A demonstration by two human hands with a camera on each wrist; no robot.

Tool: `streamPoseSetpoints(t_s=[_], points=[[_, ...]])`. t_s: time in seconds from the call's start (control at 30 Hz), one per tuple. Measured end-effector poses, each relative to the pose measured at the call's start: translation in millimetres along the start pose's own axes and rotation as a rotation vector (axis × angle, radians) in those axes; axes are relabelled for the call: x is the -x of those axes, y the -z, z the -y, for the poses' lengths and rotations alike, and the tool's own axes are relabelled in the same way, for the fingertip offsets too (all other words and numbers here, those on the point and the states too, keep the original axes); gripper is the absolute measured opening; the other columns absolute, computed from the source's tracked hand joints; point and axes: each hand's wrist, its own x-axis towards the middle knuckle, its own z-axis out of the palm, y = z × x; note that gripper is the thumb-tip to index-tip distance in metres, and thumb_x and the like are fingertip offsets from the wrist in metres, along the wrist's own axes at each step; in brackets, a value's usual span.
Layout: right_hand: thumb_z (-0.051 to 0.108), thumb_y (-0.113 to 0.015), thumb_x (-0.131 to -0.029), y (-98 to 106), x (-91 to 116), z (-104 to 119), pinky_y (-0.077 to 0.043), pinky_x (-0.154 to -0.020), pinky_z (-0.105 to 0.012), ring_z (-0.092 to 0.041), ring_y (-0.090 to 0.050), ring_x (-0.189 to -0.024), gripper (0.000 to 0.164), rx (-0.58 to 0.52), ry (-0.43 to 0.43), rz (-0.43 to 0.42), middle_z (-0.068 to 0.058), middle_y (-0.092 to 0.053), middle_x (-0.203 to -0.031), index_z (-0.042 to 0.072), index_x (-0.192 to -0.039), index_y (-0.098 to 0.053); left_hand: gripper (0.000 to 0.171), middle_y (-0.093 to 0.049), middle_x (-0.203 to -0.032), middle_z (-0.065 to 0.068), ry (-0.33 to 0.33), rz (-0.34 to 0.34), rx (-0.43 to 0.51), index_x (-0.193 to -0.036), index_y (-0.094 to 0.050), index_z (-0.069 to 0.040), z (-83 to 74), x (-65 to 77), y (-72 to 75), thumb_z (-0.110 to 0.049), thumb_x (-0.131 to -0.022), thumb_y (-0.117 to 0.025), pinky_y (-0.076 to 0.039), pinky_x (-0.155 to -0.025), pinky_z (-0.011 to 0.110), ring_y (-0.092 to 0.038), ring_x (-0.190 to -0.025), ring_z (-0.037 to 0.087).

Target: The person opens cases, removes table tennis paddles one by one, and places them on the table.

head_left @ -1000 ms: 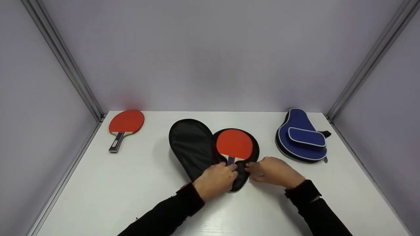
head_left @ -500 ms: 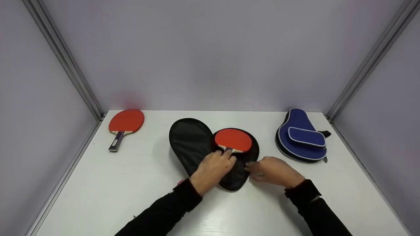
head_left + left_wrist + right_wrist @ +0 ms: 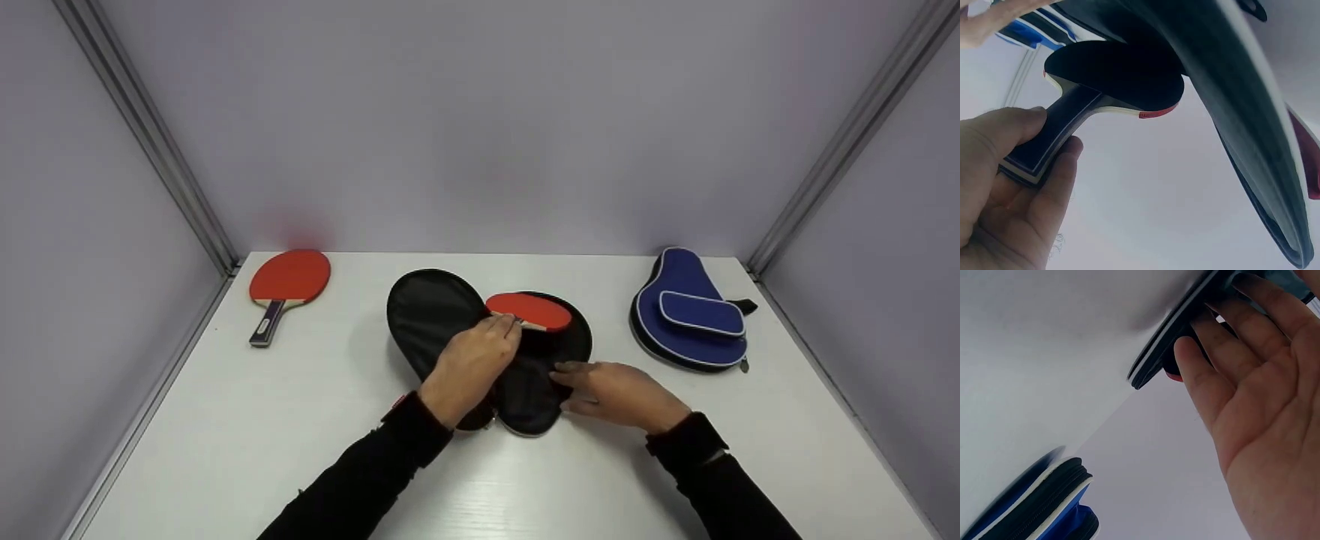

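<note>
A black paddle case lies unfolded on the table, its left half (image 3: 429, 315) beside its right half (image 3: 528, 401). Over the right half, my left hand (image 3: 471, 367) grips a table tennis paddle (image 3: 534, 309) by the handle. The paddle is tilted, red face up, its handle end raised. In the left wrist view, thumb and fingers hold the dark blue handle (image 3: 1061, 126), below the black underside (image 3: 1120, 73). My right hand (image 3: 619, 391) rests at the right half's right edge; in the right wrist view its fingers (image 3: 1224, 346) are extended and slightly bent against the case (image 3: 1157, 349).
A second red paddle (image 3: 291, 277) lies at the back left of the white table (image 3: 315, 420). At the back right is a blue paddle case (image 3: 686, 319) with a small pocket on top. Grey walls (image 3: 480, 135) enclose the table at the back and sides.
My left hand has moved forward and up with the paddle's handle, tilting the paddle steeply out of the case. My right hand has shifted slightly left and its fingers have loosened at the case edge.
</note>
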Motion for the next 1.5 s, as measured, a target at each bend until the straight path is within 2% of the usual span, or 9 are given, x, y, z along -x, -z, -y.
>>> streamPoseSetpoints(t_s=[0.17,0.37,0.63,0.77,1.03,1.2,1.37,1.5], points=[[0.032,-0.078,-0.114,0,-1,0,-0.068,-0.113,-0.055,-0.037,-0.08,-0.14,0.047,-0.025,-0.009,0.019,-0.017,-0.075,-0.161,0.003,-0.152,-0.078,0.04,-0.084,-0.134,0.008,0.008,-0.018,0.008,-0.144,-0.082,-0.006,9.8,-1.8,-0.8,0.0,-0.104,-0.085,-0.069,-0.104,0.023,-0.083,-0.122,0.019],[0.032,-0.075,-0.116,-1,-1,-3,-0.069,-0.111,-0.055,-0.038,-0.083,-0.135,0.046,-0.054,-0.006,0.02,-0.017,-0.074,-0.162,0.002,-0.152,-0.078,0.047,-0.083,-0.138,0.01,0.013,-0.019,0.074,-0.147,-0.08,-0.004,19.8,-1.0,0.9,0.006,-0.102,-0.085,-0.069,-0.107,0.026,-0.083,-0.125,0.022],[0.029,-0.077,-0.115,-3,-1,-6,-0.069,-0.111,-0.055,-0.038,-0.084,-0.133,0.045,-0.056,-0.034,0.004,-0.017,-0.075,-0.162,0.002,-0.151,-0.078,0.05,-0.083,-0.141,0.013,0.044,-0.077,0.155,-0.149,-0.079,-0.002,35.0,0.2,4.2,0.012,-0.101,-0.083,-0.069,-0.11,0.031,-0.082,-0.129,0.025],[0.029,-0.078,-0.114,-3,1,-6,-0.07,-0.109,-0.056,-0.038,-0.084,-0.131,0.047,-0.041,-0.047,-0.009,-0.019,-0.074,-0.162,0.002,-0.153,-0.077,0.048,-0.082,-0.144,0.014,0.078,-0.092,0.198,-0.15,-0.078,-0.001,45.0,1.3,6.5,0.012,-0.104,-0.079,-0.069,-0.112,0.034,-0.082,-0.132,0.027],[0.029,-0.081,-0.112,1,4,-6,-0.068,-0.113,-0.057,-0.042,-0.08,-0.139,0.054,-0.039,-0.104,-0.043,-0.019,-0.075,-0.161,0.0,-0.157,-0.073,0.043,-0.083,-0.144,0.018,0.154,-0.133,0.256,-0.148,-0.078,0.003,69.9,5.9,11.9,0.013,-0.106,-0.074,-0.069,-0.113,0.04,-0.082,-0.132,0.033],[0.03,-0.083,-0.111,4,7,-7,-0.069,-0.111,-0.057,-0.042,-0.081,-0.136,0.051,-0.052,-0.141,-0.037,-0.017,-0.076,-0.159,0.001,-0.153,-0.077,0.04,-0.084,-0.142,0.019,0.204,-0.177,0.245,-0.145,-0.079,0.003,86.5,10.8,15.2,0.013,-0.107,-0.073,-0.071,-0.11,0.043,-0.084,-0.128,0.035],[0.031,-0.086,-0.109,7,9,-11,-0.07,-0.107,-0.057,-0.042,-0.083,-0.13,0.049,-0.054,-0.17,-0.032,-0.015,-0.078,-0.157,0.003,-0.149,-0.08,0.034,-0.085,-0.141,0.021,0.28,-0.217,0.295,-0.143,-0.08,0.004,103.8,15.8,14.9,0.006,-0.11,-0.074,-0.072,-0.107,0.047,-0.086,-0.125,0.038],[0.031,-0.088,-0.107,8,11,-13,-0.07,-0.106,-0.057,-0.043,-0.084,-0.127,0.05,-0.056,-0.173,-0.029,-0.016,-0.079,-0.156,0.004,-0.148,-0.081,0.034,-0.084,-0.142,0.023,0.329,-0.212,0.322,-0.143,-0.08,0.004,115.6,21.6,11.6,0.005,-0.11,-0.074,-0.072,-0.105,0.051,-0.085,-0.125,0.041]])
